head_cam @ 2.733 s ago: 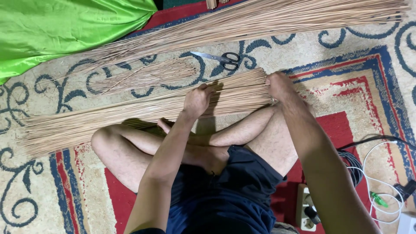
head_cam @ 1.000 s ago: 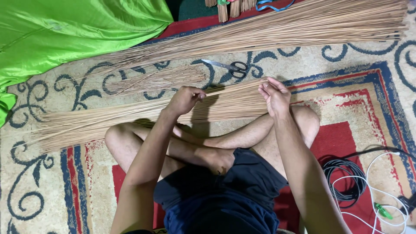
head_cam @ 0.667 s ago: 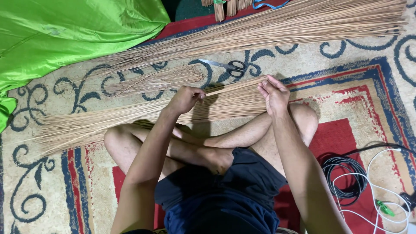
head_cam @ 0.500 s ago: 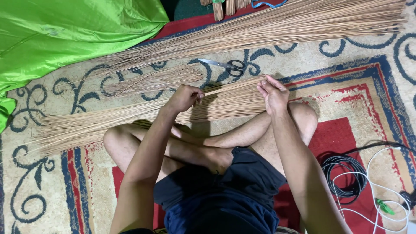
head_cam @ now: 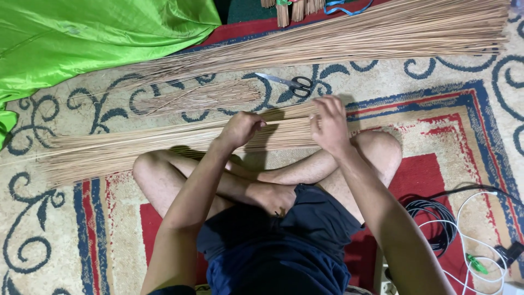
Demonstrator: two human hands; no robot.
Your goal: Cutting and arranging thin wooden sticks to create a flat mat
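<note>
I sit cross-legged on a patterned carpet point(head_cam: 447, 109). A long bundle of thin tan sticks point(head_cam: 136, 147) lies across in front of my knees. My left hand point(head_cam: 240, 128) curls around the sticks near the bundle's middle. My right hand point(head_cam: 329, 124) grips the bundle's thick right end. A small loose pile of sticks point(head_cam: 202, 97) lies just beyond, beside a pair of black-handled scissors point(head_cam: 289, 83). A much larger heap of sticks point(head_cam: 349, 41) stretches across the far side.
A bright green cloth point(head_cam: 82, 38) covers the far left. Black and white cables point(head_cam: 453, 224) with a power strip lie at my right hip. Tied stick bundles point(head_cam: 289, 8) and a blue strap point(head_cam: 344, 6) sit at the top edge.
My hands shifted slightly left along the bundle and both now close on it; 2.7 s ago they lay further right, flatter on the sticks. The view has also drifted.
</note>
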